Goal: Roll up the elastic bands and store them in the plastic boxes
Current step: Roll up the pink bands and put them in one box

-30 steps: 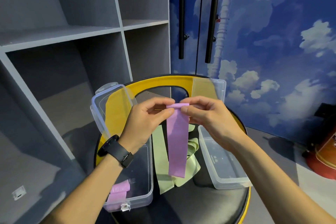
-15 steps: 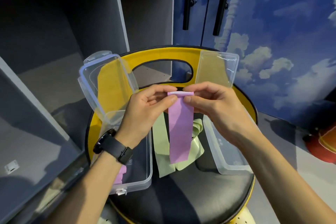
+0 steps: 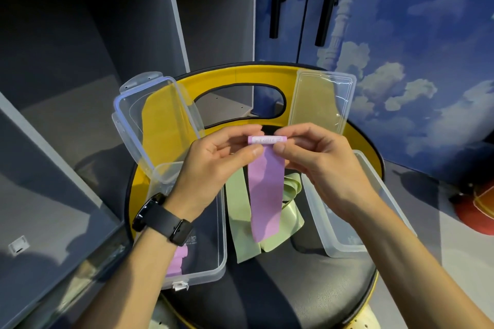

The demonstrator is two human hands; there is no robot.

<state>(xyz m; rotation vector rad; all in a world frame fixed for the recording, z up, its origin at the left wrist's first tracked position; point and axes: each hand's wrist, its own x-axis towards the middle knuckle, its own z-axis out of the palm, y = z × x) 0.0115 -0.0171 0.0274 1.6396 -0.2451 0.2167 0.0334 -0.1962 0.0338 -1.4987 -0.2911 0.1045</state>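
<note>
Left hand (image 3: 213, 165) pinches left end of small roll at top of purple elastic band (image 3: 266, 189); right hand (image 3: 318, 165) pinches right end. Unrolled tail hangs down over green elastic bands (image 3: 240, 219) lying on black chair seat (image 3: 280, 283). Left plastic box (image 3: 211, 256), lid open, holds rolled purple band (image 3: 177, 260) at near end, partly hidden by left wrist with black watch (image 3: 161, 219). Right plastic box (image 3: 355, 235) sits right of green bands, lid open against yellow chair back (image 3: 235, 76). Grey shelving (image 3: 80, 35) far left.
</note>
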